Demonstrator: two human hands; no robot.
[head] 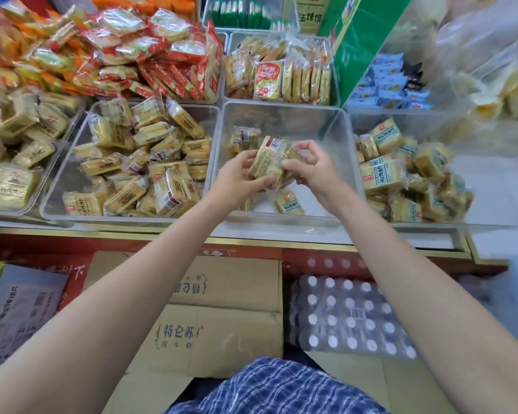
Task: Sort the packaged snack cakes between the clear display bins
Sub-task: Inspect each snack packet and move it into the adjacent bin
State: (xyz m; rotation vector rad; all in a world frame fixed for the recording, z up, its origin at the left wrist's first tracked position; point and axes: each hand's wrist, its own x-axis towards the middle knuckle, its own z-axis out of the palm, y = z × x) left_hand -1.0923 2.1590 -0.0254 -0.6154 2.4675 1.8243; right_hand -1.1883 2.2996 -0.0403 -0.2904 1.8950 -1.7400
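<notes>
Over the nearly bare middle clear bin [284, 115], my left hand [239, 177] grips a yellow packaged snack cake [269, 158] from its left side. My right hand [314, 170] pinches the same stack from the right, and a second wrapped cake seems pressed behind the first. A few loose cakes lie in this bin: one at the back [245, 139] and one near the front [289, 203]. The left clear bin [57, 186] is heaped with several similar cakes. The right clear bin [491, 216] holds several cakes with green-blue labels.
Behind stand bins of red-wrapped snacks [150, 55] and orange-labelled biscuits [266, 79], plus a green box [362, 40]. Below the counter edge [251, 242] sit cardboard boxes [216, 309] and a shrink-wrapped pack of bottles [347, 318].
</notes>
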